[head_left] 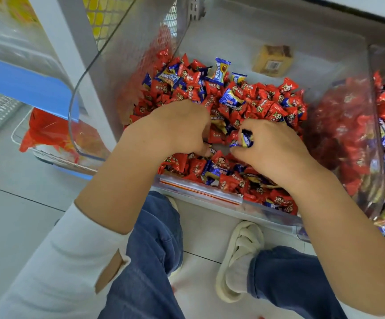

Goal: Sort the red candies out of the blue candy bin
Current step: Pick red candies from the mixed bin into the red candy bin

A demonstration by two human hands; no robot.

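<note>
A clear plastic bin [127,54] holds a heap of red candies [267,104] mixed with some blue candies [232,99]. Both my hands are down in the heap. My left hand [177,127] lies knuckles up with fingers curled into the candies; what it holds is hidden. My right hand [272,146] grips blue-wrapped candies [246,139] between its curled fingers.
A second clear bin [376,125] to the right holds mixed red and blue candies. A small tan box [272,61] lies at the back of the bin. A red package [48,132] sits in a tray at lower left. My legs and a sandal [240,256] are below.
</note>
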